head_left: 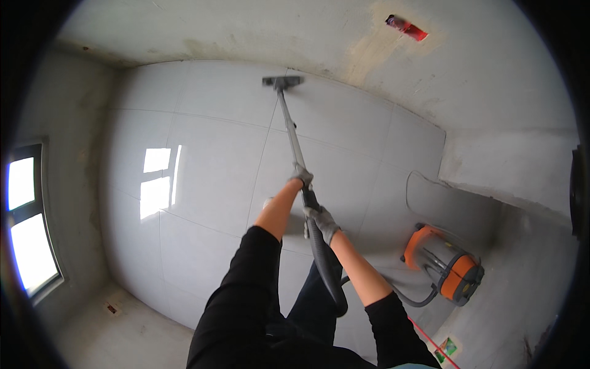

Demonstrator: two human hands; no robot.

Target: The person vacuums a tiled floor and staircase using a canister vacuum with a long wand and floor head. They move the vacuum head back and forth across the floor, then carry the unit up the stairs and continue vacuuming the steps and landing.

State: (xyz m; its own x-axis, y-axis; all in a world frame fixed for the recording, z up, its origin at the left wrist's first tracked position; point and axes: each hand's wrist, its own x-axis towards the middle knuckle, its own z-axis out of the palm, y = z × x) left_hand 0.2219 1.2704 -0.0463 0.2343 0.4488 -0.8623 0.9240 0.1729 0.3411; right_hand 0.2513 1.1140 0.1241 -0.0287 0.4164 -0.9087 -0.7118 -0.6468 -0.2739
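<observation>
A vacuum cleaner's metal wand [291, 132] stretches away from me across the floor. Its dark, wide floor head [283, 81] lies flat on the tiles near the far wall. In a grey glove, my left hand [302, 175] is wrapped round the lower part of the wand. Closer to me, my right hand [323, 222], also gloved, grips the black handle [310, 198] where the ribbed hose [327, 270] begins. That hose bends down past my legs and runs to the right. The orange and grey canister [444, 264] sits on the floor at my right.
Large pale tiles [209, 154] cover the floor. A thin cord [408, 187] loops behind the canister, and a red cord [430, 341] runs at lower right. A window [32, 215] opens in the left wall. A red wall box [407, 27] is set in the far wall.
</observation>
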